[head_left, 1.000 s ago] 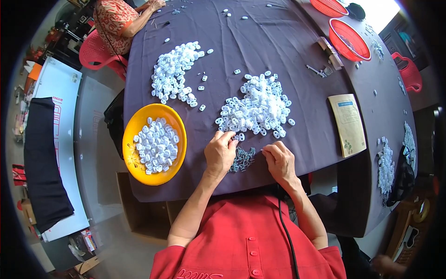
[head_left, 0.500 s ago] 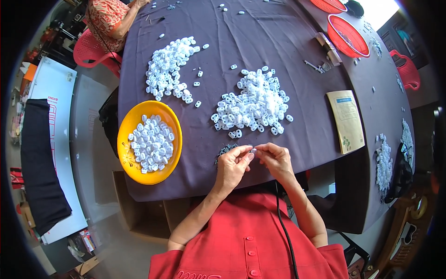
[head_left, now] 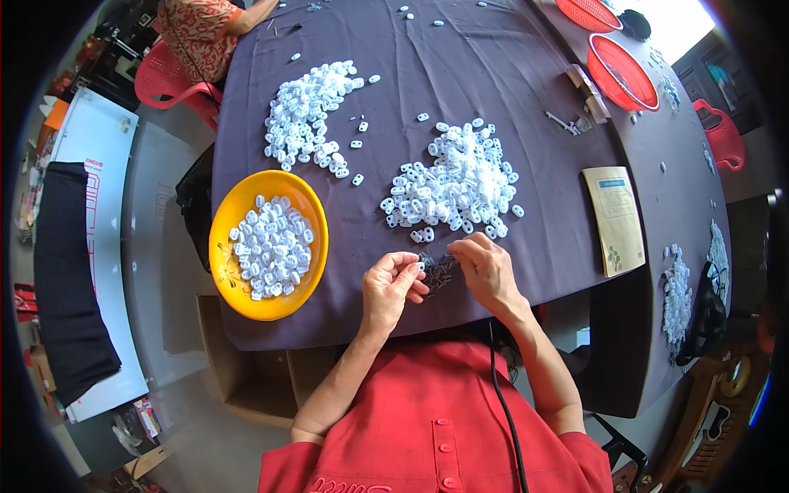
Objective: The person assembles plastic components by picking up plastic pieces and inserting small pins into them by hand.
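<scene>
My left hand [head_left: 389,289] is closed with thumb and fingertips pinching a small white two-holed plastic piece [head_left: 422,265]. To its right my right hand [head_left: 489,271] hovers, thumb and forefinger pressed together; whatever lies between them is too small to make out. Between and below both hands, small dark pins [head_left: 440,278] lie loose on the dark tablecloth [head_left: 345,238]. Just beyond the hands spreads a large heap of the same white pieces [head_left: 456,177]. A yellow bowl [head_left: 223,271] at the left holds many more of them.
Another white heap [head_left: 304,115] lies farther left. A tan booklet [head_left: 615,222] rests at the right, with a red basket [head_left: 622,70] beyond it. More pieces [head_left: 677,296] sit at the far right. A co-worker [head_left: 201,37] is seated at the far left, near a pink chair [head_left: 160,76].
My hands have drawn apart, the left moving left with the white piece and the right shifting slightly away. The dark pins between them now show more fully.
</scene>
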`<state>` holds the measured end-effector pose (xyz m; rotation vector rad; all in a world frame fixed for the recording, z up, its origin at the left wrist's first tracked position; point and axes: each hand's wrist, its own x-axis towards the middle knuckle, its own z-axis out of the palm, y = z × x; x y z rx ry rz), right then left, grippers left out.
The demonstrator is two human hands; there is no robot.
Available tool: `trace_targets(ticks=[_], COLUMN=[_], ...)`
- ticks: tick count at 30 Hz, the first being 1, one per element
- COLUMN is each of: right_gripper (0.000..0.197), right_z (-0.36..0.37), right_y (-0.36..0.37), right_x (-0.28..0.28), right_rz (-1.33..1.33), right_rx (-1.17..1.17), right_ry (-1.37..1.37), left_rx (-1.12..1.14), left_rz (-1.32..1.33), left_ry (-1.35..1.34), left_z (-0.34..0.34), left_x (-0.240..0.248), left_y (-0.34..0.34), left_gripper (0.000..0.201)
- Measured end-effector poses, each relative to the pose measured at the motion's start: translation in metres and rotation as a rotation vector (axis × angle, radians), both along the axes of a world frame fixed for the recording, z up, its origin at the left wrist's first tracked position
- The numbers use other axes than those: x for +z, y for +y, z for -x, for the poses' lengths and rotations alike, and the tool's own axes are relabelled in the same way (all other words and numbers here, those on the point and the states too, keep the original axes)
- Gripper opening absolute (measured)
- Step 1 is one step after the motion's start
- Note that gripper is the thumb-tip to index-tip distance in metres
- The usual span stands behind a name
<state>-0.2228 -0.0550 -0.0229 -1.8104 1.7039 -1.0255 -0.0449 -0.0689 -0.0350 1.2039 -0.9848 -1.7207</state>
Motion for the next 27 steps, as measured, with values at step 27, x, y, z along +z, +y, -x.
trace_targets(ticks=[27], right_gripper=[0.008], right_z=[0.004], right_y=[0.007], right_x=[-0.001], right_rz=[0.012], right_rx=[0.202], right_ry=[0.22], left_rx=[0.069], left_rz=[-0.1], left_ry=[0.109], left_z=[0.0], left_x=[0.004], left_y=[0.003], left_gripper=[0.007])
